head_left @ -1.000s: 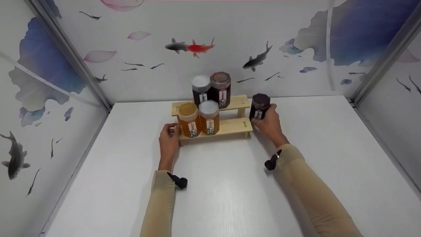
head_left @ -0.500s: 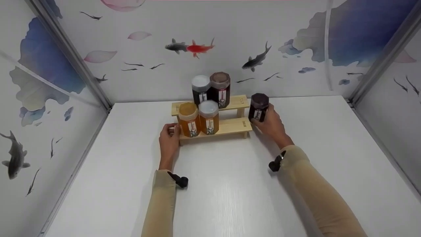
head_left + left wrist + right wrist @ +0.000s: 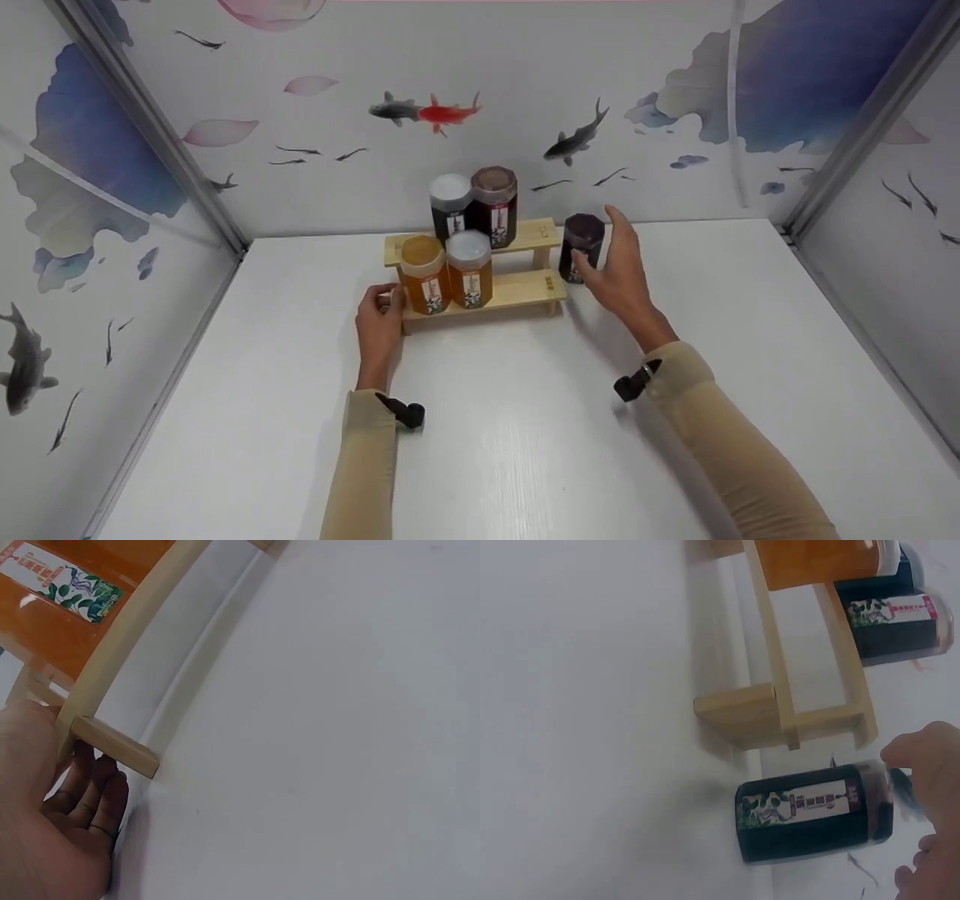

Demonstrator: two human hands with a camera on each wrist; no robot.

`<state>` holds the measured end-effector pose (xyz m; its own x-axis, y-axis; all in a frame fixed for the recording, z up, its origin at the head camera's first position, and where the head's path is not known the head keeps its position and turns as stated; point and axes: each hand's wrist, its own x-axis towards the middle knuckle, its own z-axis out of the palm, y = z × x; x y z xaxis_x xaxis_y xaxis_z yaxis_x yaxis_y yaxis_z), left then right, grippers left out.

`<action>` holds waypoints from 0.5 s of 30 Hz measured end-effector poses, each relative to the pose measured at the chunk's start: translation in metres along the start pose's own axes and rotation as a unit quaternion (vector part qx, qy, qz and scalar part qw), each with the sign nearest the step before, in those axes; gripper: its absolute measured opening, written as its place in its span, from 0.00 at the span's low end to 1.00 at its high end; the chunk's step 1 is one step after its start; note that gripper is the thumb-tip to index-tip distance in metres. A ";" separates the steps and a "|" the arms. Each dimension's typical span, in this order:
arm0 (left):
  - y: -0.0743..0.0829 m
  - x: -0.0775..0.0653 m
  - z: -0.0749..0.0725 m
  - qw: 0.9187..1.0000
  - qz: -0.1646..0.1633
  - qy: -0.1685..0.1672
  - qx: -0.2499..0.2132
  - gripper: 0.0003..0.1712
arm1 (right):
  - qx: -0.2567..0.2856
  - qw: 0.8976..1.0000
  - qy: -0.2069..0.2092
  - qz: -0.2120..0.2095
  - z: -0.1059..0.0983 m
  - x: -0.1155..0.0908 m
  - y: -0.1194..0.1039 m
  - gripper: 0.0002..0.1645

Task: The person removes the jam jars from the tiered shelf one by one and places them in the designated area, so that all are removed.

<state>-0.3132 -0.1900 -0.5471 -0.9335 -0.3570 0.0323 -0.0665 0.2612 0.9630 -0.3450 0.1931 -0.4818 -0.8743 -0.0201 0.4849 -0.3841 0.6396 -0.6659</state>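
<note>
The right fingers [image 3: 621, 234] spread wide beside the upright dark-filled jar [image 3: 578, 238] just left of them, while the left fingers [image 3: 110, 806] grip the wooden rack [image 3: 523, 289] bearing, to their right, two amber-filled jars [image 3: 424, 276] and two black-looking jars [image 3: 498, 208], above a white tabletop [image 3: 480, 450] and before fish-painted walls [image 3: 517, 52].

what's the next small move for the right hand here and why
Probably ease the right hand back, away from the dark jar beside the wooden stand: its thumb and fingers are spread apart, and the jar seems to stand upright on the white table, likely needing no support.
</note>
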 end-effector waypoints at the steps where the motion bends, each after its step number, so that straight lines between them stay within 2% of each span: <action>1: 0.000 0.000 0.000 1.000 -0.003 0.001 -0.003 0.21 | 0.008 1.000 0.001 -0.012 0.003 -0.001 -0.005 0.51; 4: 0.000 0.000 -0.001 1.000 -0.010 0.002 -0.010 0.21 | 0.036 0.998 -0.009 -0.044 0.013 -0.006 -0.019 0.47; 8: -0.001 0.001 -0.002 1.000 -0.002 0.010 0.002 0.21 | 0.087 0.993 -0.039 -0.073 0.032 -0.013 -0.035 0.44; 11: -0.001 0.000 -0.002 1.000 0.005 0.016 0.011 0.20 | 0.125 0.987 -0.065 -0.076 0.048 -0.018 -0.045 0.42; 15: 0.000 0.000 0.000 1.000 0.002 0.009 0.009 0.21 | 0.151 0.982 -0.093 -0.061 0.066 -0.024 -0.057 0.42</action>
<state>-0.3133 -0.1903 -0.5475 -0.9270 -0.3726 0.0420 -0.0690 0.2796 0.9576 -0.3222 0.1068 -0.4927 -0.8448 -0.2395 0.4784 -0.5350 0.3672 -0.7609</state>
